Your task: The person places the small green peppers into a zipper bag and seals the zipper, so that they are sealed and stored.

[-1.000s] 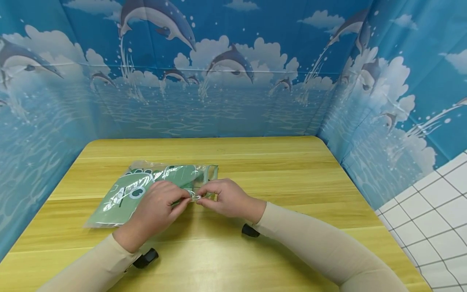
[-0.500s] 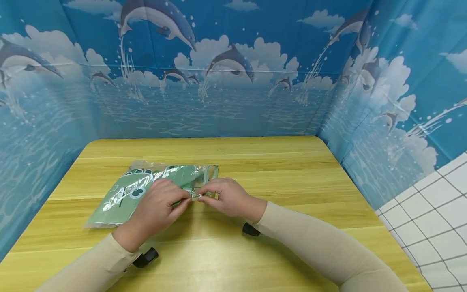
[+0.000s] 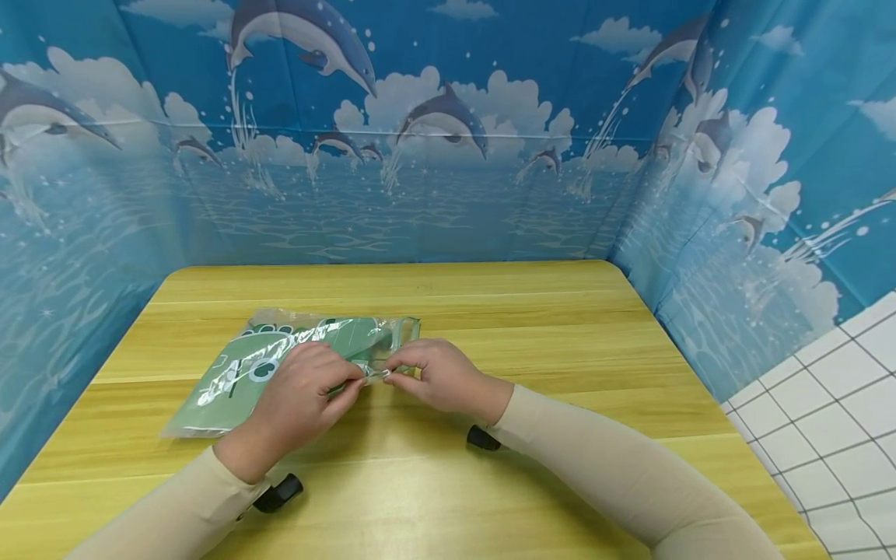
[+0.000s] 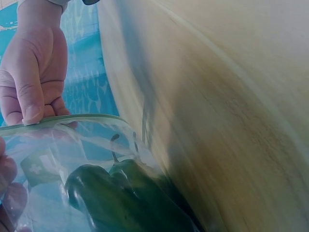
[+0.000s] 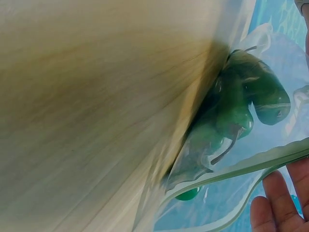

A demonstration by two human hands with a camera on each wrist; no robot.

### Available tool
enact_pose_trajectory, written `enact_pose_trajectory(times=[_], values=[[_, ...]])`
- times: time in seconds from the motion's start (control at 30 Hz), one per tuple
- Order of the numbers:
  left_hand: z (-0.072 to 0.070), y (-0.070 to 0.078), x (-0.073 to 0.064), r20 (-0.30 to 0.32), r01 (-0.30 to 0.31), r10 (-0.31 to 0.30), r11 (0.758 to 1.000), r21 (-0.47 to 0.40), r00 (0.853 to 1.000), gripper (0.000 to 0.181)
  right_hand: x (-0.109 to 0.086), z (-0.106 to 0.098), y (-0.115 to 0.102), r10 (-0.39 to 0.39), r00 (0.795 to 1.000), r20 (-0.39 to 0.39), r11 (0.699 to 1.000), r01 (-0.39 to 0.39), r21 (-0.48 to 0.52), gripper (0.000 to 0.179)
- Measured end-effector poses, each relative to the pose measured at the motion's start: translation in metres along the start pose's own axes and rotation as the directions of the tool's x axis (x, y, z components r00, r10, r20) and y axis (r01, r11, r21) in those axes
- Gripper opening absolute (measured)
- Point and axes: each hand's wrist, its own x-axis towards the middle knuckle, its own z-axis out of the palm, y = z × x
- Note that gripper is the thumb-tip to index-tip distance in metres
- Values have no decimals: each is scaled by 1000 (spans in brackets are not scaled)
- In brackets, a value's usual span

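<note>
A clear zip bag [image 3: 220, 393] with a green cartoon print lies on the left of the table. Green peppers [image 5: 235, 104] with dark stems show through its plastic in both wrist views. My left hand [image 3: 297, 400] pinches the bag's near edge close to its right end. Just right of it, my right hand [image 3: 444, 377] pinches the same edge between thumb and index finger, at a small white piece. The green zip strip [image 4: 72, 117] runs under the right thumb in the left wrist view. In the right wrist view, the bag's two lips stand apart near the right fingers [image 5: 277, 193].
The bag rests on a yellow wood-grain table [image 3: 546, 334]. A blue dolphin-print curtain [image 3: 420, 210] hangs behind and at both sides. White tiles [image 3: 826, 420] show at the right. Black wrist devices [image 3: 278, 494] sit under both sleeves.
My right hand has slid slightly to the right along the bag's edge, widening the gap between both hands' fingertips. My left hand and the bag have barely moved.
</note>
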Motion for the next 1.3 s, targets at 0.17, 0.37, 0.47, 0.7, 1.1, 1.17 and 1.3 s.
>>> enact_pose_trajectory(times=[0.17, 0.37, 0.47, 0.7, 1.1, 1.17, 1.3], values=[[0, 0, 0, -6, -6, 6, 1000, 1, 1000, 8, -1, 1, 2, -1, 1000, 1, 1000, 1, -4, 13], [1, -1, -1, -14, -14, 14, 1000, 0, 1000, 8, -2, 2, 4, 15, 1000, 9, 1000, -15, 12, 14], [2, -1, -2, -17, -16, 16, 1000, 1, 1000, 8, -2, 2, 5, 20, 1000, 14, 1000, -20, 11, 14], [3, 0, -3, -21, -18, 18, 1000, 3, 1000, 8, -4, 2, 7, 18, 1000, 14, 1000, -18, 9, 14], [2, 2, -3, -33, -19, 19, 1000, -7, 999, 9, -4, 2, 10, 26, 999, 23, 1000, -25, -6, 14], [2, 1, -3, -34, -19, 19, 1000, -13, 999, 9, -4, 2, 10, 29, 999, 25, 1000, -29, -8, 15], [2, 0, -2, -33, -11, 10, 999, -31, 999, 10, -4, 2, 11, 37, 999, 30, 999, -37, -11, 15]])
